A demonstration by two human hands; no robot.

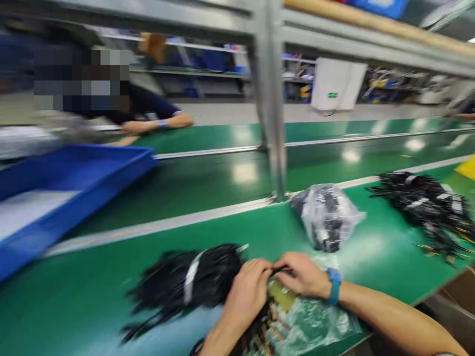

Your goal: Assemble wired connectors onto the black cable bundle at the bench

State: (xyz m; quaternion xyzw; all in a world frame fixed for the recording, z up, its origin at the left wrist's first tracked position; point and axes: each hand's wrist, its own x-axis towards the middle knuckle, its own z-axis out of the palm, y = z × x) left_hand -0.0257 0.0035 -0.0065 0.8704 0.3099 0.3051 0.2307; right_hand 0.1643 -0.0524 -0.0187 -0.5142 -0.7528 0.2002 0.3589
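Observation:
My left hand (251, 286) and my right hand (305, 275) meet low in the middle of the view, fingers closed on a short dark stretch of black cable (282, 269). A blue band circles my right wrist. Against my left hand lies a thick bundle of black cables (218, 272), tied with a white strap (191, 278). Under my hands is a crumpled clear plastic bag (315, 321), with a yellowish patch (282, 295) showing beside it. Blurred coloured cable ends (272, 324) stick out below my left hand. My fingers hide part of the held cable.
A filled clear bag (328, 215) stands behind my right hand. More strapped black cables (426, 202) lie at right. A blue tray (85, 198) sits at left. A metal post (273, 99) rises from the green bench (111, 262). Across it, another person's arm (159, 123) rests.

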